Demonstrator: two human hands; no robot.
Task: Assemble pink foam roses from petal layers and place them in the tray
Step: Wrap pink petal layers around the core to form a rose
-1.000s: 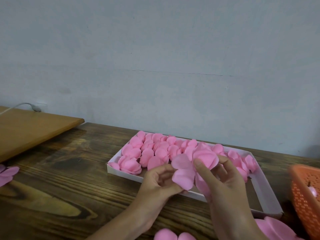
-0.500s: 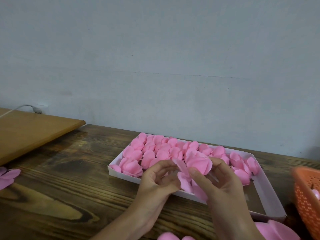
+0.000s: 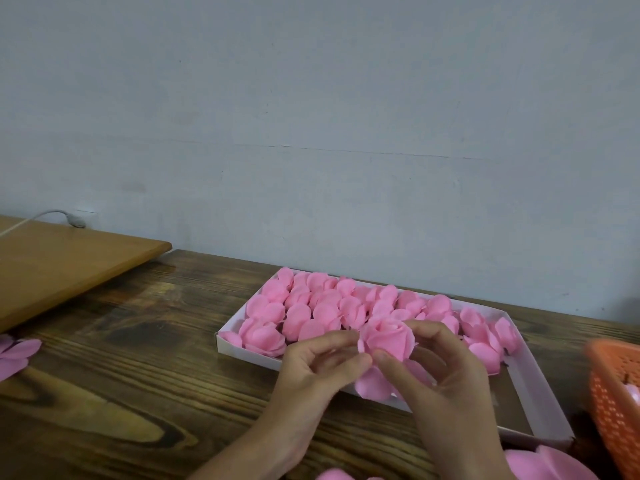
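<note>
Left hand [image 3: 322, 362] and right hand [image 3: 440, 372] pinch the rose [image 3: 388, 337] at lower centre, hiding part of the tray's [image 3: 242, 351] near wall. Basket [image 3: 613, 393] at right, board [image 3: 69, 265] at left. The rose's spread petals have closed up.

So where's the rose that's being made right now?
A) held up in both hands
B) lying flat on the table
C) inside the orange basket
A: the fingers of the left hand and the right hand pinch the pink rose and hold it up off the table, in front of the roses in the white tray.
</note>
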